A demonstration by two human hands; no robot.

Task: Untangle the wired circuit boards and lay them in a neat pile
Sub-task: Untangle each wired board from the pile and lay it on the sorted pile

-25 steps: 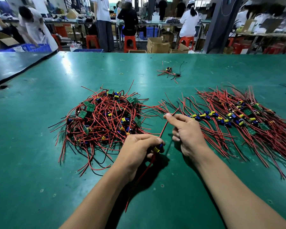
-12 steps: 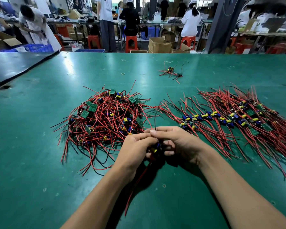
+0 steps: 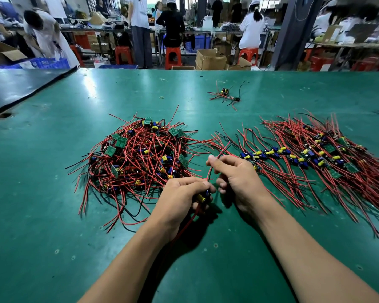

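Left hand (image 3: 182, 200) grips a mostly hidden board (image 3: 202, 196); right hand (image 3: 239, 180) seemingly pinches its wires (image 3: 209, 171).

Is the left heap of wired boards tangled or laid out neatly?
Tangled: in the left heap red and black wires loop and cross every way, boards facing all directions.

We're on a factory floor, an electronics assembly shop: long green table (image 3: 53, 193) heaped with wired boards (image 3: 138, 156), workers (image 3: 251, 27) in white at benches (image 3: 197, 29) behind, red stools (image 3: 173, 56), cardboard boxes (image 3: 210, 60) on the floor, blue crates (image 3: 42, 62).
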